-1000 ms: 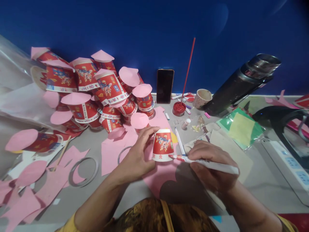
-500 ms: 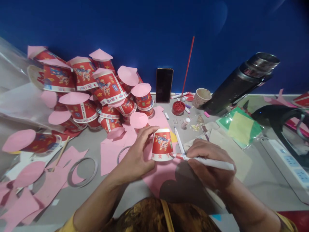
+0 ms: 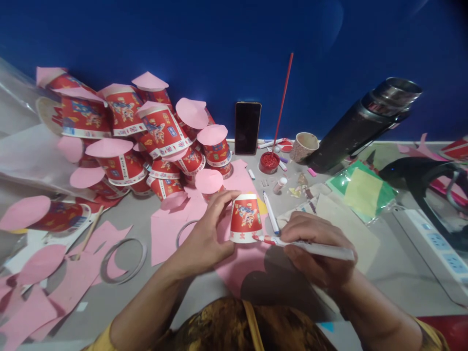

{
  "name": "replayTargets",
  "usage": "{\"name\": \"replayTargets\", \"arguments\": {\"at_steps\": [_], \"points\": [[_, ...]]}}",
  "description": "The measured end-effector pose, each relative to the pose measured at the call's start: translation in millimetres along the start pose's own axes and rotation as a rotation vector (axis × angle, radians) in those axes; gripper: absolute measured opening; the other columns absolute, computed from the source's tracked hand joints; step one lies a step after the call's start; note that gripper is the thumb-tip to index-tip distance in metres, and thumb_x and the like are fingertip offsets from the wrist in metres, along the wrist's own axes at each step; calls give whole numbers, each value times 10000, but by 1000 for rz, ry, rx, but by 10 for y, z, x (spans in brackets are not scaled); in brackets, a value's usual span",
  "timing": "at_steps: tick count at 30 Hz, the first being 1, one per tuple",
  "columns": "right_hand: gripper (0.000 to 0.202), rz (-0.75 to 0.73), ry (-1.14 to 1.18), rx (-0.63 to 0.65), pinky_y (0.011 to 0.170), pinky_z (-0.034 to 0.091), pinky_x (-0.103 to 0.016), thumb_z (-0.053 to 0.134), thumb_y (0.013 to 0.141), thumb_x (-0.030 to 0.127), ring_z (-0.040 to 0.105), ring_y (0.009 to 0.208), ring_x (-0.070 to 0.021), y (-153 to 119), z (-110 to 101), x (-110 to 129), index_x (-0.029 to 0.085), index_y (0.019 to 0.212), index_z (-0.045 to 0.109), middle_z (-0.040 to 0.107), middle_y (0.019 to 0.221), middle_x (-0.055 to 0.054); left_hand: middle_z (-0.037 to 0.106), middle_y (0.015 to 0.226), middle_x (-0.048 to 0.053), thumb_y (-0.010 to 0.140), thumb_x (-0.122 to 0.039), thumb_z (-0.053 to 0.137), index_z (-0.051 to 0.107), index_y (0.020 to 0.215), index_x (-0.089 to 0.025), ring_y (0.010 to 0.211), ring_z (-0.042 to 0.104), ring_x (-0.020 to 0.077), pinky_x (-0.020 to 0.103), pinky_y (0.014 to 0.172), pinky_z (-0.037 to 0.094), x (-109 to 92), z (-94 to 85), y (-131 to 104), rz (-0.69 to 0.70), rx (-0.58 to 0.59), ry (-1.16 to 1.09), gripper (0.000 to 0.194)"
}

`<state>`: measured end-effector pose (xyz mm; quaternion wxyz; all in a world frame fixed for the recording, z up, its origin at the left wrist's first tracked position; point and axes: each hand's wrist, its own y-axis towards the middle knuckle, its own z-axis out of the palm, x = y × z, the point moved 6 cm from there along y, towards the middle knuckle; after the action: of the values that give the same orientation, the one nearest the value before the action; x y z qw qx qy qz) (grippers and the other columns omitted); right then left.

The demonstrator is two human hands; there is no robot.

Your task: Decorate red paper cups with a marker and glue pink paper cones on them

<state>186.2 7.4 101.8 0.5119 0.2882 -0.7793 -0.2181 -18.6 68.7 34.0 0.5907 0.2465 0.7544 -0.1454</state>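
An upside-down red paper cup with a white rim is held between the fingers and thumb of my left hand. My right hand grips a white marker, whose red tip touches the cup's white lower band near its right side. Pink flower marks show on that band. Behind my right hand's fingertips lies another white marker with a dark end. Pink paper lies under the cup.
Many red cups with pink paper tops are piled at the left. A phone leans on the blue wall. Farther right are a red pot, a black flask and a power strip. Tape rings lie left.
The marker tip has moved slightly left along the cup's lower band. My left hand keeps its hold on the cup. The background has shifted slightly left in view.
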Motion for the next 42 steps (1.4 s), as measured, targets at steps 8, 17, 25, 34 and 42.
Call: {"name": "replayTargets", "arguments": {"at_steps": [8, 17, 25, 34, 42], "points": [[101, 15, 7, -8, 593, 514, -331, 657, 930, 144, 656, 612, -192, -37, -55, -45, 217, 989, 695, 703, 707, -33, 402, 1640, 38, 669, 20, 650, 444, 1537, -384, 1583, 359, 337, 538, 1344, 266, 39, -17, -6, 8, -12, -30, 980], [299, 221, -228, -126, 740, 612, -348, 695, 1000, 459, 742, 769, -218, -93, -150, -199, 256, 1216, 726, 808, 986, -69, 499, 1634, 75, 767, -119, 779, 477, 1504, -354, 1565, 418, 348, 521, 1252, 432, -4, 51, 22, -78, 52, -411, 831], [1133, 275, -192, 99, 950, 604, -474, 918, 590, 761, 710, 1163, -369, -97, 35, -429, 266, 1530, 525, 694, 1387, -156, 484, 1659, 85, 797, -293, 892, 507, 1513, -379, 1577, 386, 395, 514, 1201, 495, -6, 126, 43, -53, 95, -549, 818], [1001, 162, -331, 254, 935, 596, -523, 867, 751, 692, 695, 1100, -355, -42, 85, -380, 210, 1538, 479, 711, 1316, -181, 269, 1770, 24, 745, -154, 838, 292, 1649, -423, 1635, 241, 385, 584, 1345, 222, -155, 51, -9, 13, 98, 1, 1089], [534, 70, -232, 49, 778, 601, -395, 775, 953, 439, 716, 920, -266, -19, -22, -245, 223, 1419, 629, 783, 1130, -126, 433, 1614, 91, 705, -73, 687, 397, 1545, -307, 1541, 395, 364, 545, 1271, 395, -209, 21, 63, 8, 10, 308, 919]]}}
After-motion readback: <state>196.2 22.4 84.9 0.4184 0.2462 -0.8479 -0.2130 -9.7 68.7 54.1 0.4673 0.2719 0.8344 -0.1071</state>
